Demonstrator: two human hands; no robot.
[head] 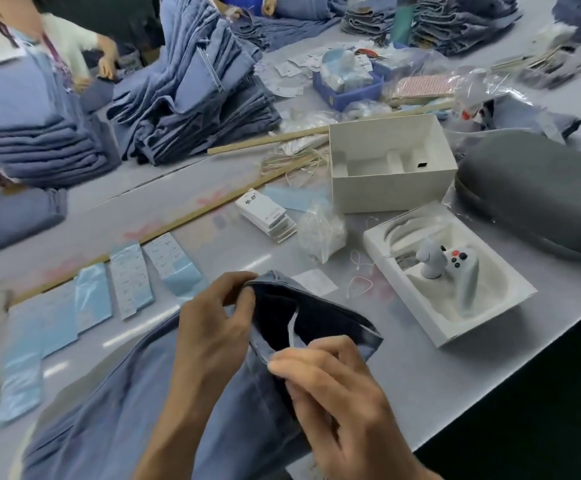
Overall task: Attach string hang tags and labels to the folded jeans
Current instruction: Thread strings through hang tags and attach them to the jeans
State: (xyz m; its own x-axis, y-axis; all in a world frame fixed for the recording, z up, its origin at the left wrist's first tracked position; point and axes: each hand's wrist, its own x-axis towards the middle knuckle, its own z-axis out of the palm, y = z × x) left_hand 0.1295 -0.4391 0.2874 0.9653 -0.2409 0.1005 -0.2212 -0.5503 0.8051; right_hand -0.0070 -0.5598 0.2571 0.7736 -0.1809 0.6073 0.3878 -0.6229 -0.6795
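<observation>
Right hand (330, 386) pinching jeans (115, 410) waistband, left hand (212, 327) gripping its far edge, white string (293, 329) between

Bare table (254, 237) ahead; tag stack (267, 216), plastic bag (322, 232), white tray (448, 292) crowd right, apparently.

Print on the white card hang tags (266, 216) too small to read. Blue denim jeans (109, 410) cut off at the bottom edge. Right fingers (302, 367) covering the waistband edge. Far folded denim stacks (455, 26) blurred.
</observation>
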